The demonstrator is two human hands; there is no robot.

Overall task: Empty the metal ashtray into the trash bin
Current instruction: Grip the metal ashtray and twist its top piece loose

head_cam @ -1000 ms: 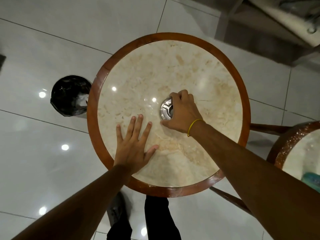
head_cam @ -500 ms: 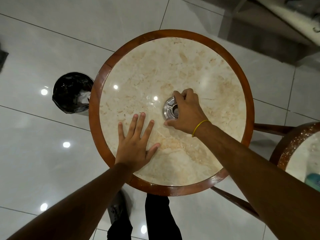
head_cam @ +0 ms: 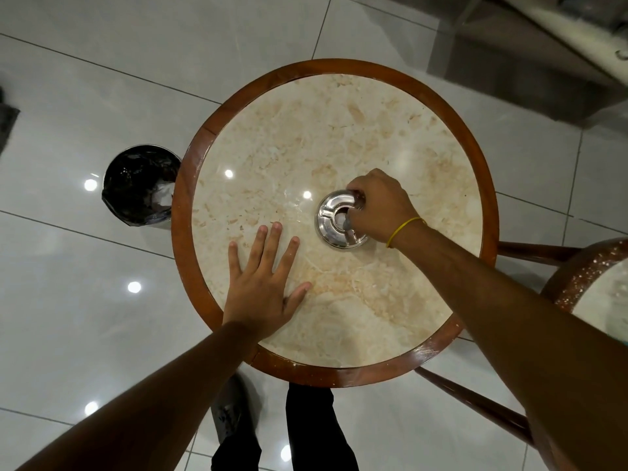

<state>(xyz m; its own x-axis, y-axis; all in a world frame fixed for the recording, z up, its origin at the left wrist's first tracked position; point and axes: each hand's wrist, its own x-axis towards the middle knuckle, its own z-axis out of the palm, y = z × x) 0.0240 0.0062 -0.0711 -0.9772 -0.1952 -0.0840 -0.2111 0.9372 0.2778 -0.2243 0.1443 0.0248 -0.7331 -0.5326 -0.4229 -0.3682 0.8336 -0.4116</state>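
The ashtray (head_cam: 339, 219), round, polished metal, is set near the middle of the marble table (head_cam: 339, 137). It is pinched at its right rim by the right hand (head_cam: 382, 205); likely light, stiff and slippery. The left hand (head_cam: 261, 283) is laid flat, holding nothing. The black-lined bin (head_cam: 136, 185) is on the floor just beside the table.

Bare forearms — yellow band (head_cam: 402, 229) on right wrist, black trousers (head_cam: 306, 433).
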